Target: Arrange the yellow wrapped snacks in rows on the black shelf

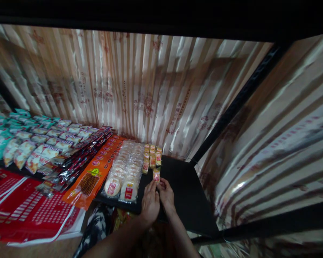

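Both my hands meet at the front of a black shelf (pixel 188 193). My left hand (pixel 150 202) and my right hand (pixel 165 195) pinch together a small snack packet (pixel 156 175) with a red and yellow label, held upright just above the fingertips. Beyond it, several more of the same small packets (pixel 151 157) lie in short rows on the shelf. Left of them sits a column of clear-wrapped round rice crackers (pixel 123 172).
Orange packs of dried sticks (pixel 94 172), dark red-and-black packets (pixel 78 157) and white and teal snack bags (pixel 34 143) fill the shelf to the left. Red printed sheets (pixel 24 208) lie lower left. Striped shiny curtains (pixel 140 89) back the shelf; a black frame post (pixel 239 100) stands right.
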